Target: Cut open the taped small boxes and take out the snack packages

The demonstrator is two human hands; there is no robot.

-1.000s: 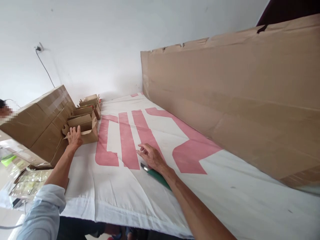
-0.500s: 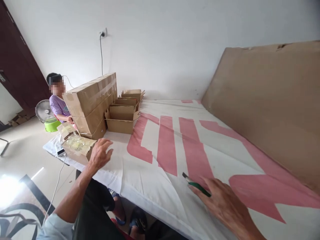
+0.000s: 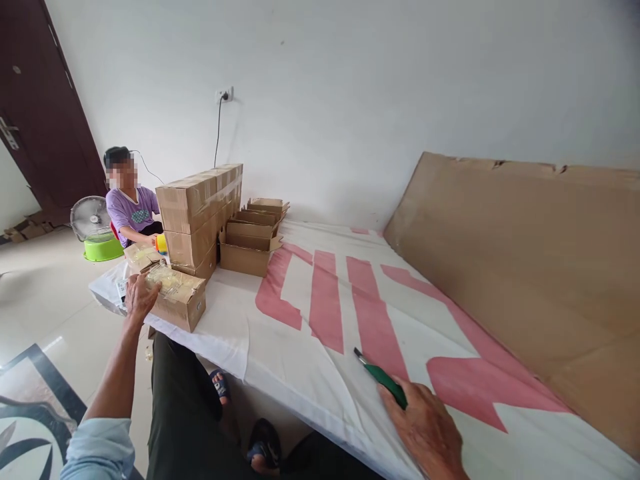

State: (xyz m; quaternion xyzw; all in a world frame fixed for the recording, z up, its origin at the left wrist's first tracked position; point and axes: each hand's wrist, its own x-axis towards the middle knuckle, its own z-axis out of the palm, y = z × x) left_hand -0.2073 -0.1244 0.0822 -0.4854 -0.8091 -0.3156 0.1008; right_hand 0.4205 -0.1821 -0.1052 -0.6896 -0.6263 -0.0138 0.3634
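Note:
My left hand [image 3: 140, 297] is on the left end of a taped cardboard box [image 3: 183, 300], fingers bent around that end and thumb near its top. Crinkled clear tape or plastic [image 3: 165, 277] covers part of the box's top. In my right hand [image 3: 425, 423], low over the table, is a slim green-handled tool [image 3: 385, 383] with a metal neck and a dark tip. The tip points forward and left, away from the box. Exactly what kind of tool it is, I cannot make out.
Stacked sealed cartons [image 3: 193, 227] stand behind the box, with several open cardboard boxes [image 3: 247, 253] to their right. A large cardboard sheet [image 3: 520, 267] leans at the right. White cloth with red print [image 3: 280, 360] covers the table. A person [image 3: 133, 210] sits left, near a fan [image 3: 93, 219].
My left hand has moved left from beside the box's right end to its left end. My right hand keeps the tool and has shifted slightly. The view has also shifted.

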